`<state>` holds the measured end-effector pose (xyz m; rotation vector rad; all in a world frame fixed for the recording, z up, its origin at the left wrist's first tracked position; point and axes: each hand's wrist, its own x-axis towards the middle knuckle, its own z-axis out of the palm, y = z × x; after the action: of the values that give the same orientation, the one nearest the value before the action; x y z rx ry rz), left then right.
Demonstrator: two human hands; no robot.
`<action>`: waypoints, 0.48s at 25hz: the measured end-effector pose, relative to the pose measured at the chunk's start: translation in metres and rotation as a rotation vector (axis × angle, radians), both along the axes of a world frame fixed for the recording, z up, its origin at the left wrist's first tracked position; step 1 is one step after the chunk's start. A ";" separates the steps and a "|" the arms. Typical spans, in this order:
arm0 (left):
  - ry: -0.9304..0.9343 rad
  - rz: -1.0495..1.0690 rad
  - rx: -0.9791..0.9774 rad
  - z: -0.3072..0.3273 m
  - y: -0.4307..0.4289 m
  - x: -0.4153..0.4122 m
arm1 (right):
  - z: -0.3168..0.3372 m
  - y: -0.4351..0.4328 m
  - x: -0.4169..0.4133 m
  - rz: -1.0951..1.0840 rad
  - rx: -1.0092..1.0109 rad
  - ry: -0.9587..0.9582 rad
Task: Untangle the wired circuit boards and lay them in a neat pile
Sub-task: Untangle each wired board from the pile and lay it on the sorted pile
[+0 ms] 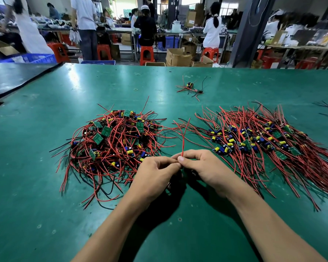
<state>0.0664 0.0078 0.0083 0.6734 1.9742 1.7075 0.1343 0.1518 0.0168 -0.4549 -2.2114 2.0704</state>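
Near centre of counter (45,186), both hands, left hand (155,174) and right hand (206,167), pinch red wires (183,138); board hidden. Tangled heap (114,140) left remains, neat pile (263,142) right roughly half done.

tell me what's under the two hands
Green table mat and dark shadow show beneath the left hand and right hand. The thin red wires vanish between the fingers; any board below is covered.

A green table (45,205) bears a tangled heap of wired boards (114,142) at left, a combed pile (263,146) at right. Farther off lie a small cluster (191,87) and a rubber band (135,89).
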 end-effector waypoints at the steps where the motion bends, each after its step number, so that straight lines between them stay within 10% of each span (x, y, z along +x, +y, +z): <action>1: 0.011 0.008 0.000 0.000 0.001 0.000 | 0.000 -0.002 -0.002 -0.023 -0.015 -0.002; 12: 0.070 -0.097 -0.080 -0.003 0.000 -0.001 | -0.013 0.008 -0.016 -0.323 -0.161 0.108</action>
<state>0.0656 0.0074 0.0056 0.7966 2.0119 1.5591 0.1186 0.1600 0.0034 -0.6479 -1.7825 2.0494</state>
